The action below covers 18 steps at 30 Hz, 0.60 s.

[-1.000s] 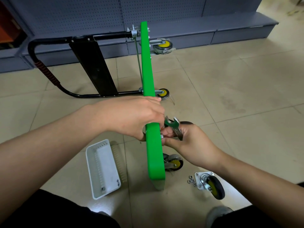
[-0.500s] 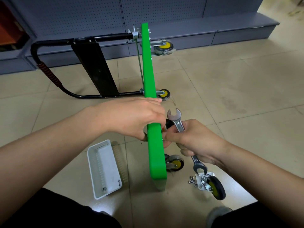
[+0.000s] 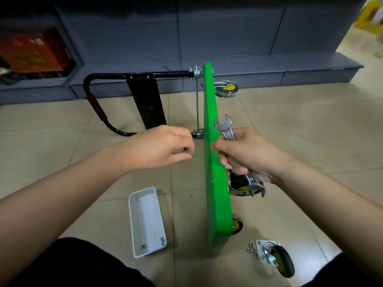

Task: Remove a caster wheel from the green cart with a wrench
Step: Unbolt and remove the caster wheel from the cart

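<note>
Right hand (image 3: 246, 154) grip is wrapped round the shank of the wrench (image 3: 238, 154), both open ends sticking out, not on any fastener now. Left hand (image 3: 163, 148) is off the deck, fingertips pinched together on something small and dark, probably a bolt or nut; too small to be sure.

Green cart (image 3: 215, 162) stands on its edge on the floor, handle folded to the left, underside facing right. One caster wheel (image 3: 277, 258) lies loose on the floor at bottom right, with a few nuts (image 3: 252, 248) just beside its plate. Another caster (image 3: 240, 184) is on the deck behind the lower wrench end; can't tell how many of its fasteners remain.

White tray (image 3: 146, 221) sits left of the cart, a couple of bolts (image 3: 162, 241) in its near end.

Step, my read: between fasteners on that caster. Next: drop the small part in the tray, then reseat the wrench on the next nut and steady the deck.
</note>
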{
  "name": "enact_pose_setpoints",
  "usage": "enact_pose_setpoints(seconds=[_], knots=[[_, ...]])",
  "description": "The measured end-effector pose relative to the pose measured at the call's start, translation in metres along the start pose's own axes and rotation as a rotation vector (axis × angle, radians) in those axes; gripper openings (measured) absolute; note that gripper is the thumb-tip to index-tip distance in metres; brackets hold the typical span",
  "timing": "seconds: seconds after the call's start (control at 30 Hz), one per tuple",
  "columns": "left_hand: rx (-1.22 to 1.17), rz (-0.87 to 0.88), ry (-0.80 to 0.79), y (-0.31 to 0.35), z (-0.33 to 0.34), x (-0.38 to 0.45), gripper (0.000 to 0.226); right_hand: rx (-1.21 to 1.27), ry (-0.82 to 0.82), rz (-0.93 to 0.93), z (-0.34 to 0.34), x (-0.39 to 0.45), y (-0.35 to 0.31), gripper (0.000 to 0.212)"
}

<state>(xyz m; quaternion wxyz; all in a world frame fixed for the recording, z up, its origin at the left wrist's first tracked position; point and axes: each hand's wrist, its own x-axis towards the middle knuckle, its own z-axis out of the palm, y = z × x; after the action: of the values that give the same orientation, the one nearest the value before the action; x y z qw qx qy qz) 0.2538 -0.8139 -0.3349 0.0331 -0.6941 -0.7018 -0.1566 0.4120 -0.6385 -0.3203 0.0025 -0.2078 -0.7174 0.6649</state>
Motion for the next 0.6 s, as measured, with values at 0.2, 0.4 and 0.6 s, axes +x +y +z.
enact_pose_setpoints(seconds=[0.2, 0.4, 0.6], knots=[[-0.055, -0.268, -0.020, -0.030, -0.019, -0.074, 0.005, 0.044, -0.053, 0.030, 0.097, 0.030, -0.024, 0.023], [-0.135, -0.449, -0.037, -0.052, 0.026, -0.151, 0.014, 0.019, -0.077, 0.174, 0.186, 0.051, 0.040, 0.010], [-0.259, -0.591, -0.101, -0.076, 0.126, -0.212, 0.007, -0.139, -0.080, 0.301, 0.229, 0.083, 0.146, 0.035]])
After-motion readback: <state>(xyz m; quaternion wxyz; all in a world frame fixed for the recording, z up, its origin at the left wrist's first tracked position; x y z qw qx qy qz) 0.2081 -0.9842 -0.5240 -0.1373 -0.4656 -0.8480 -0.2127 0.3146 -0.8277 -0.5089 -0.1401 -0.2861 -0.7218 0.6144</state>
